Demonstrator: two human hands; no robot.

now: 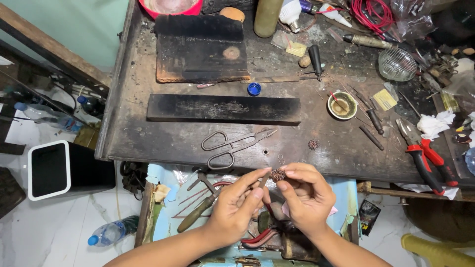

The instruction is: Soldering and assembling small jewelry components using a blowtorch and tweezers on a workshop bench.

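Bead: a small, round, rough brown bead [278, 174] with a knobbly, ridged surface, held up just in front of the near edge of the workbench [148, 138], over the open drawer [163, 222] below.
Right hand: the right hand [304, 198] is curled nearly closed, thumb and forefinger tips pinching the bead from its right side; the other fingers fold in underneath.
Left hand: the left hand [237, 207] is also mostly closed, its thumb and forefinger stretched out toward the bead and pinching a thin stick or tool [263, 181] whose tip meets the bead; I can't tell exactly what that tool is.
Second bead: another like it [313, 144] lies on the bench, a little beyond and to the right of the hands.
Shears: metal shears [232, 147] lie flat on the bench just beyond the left hand.
Pliers: red-handled pliers [423, 155] rest far off to the right.
Dish: a small round dish [343, 105] sits further back.
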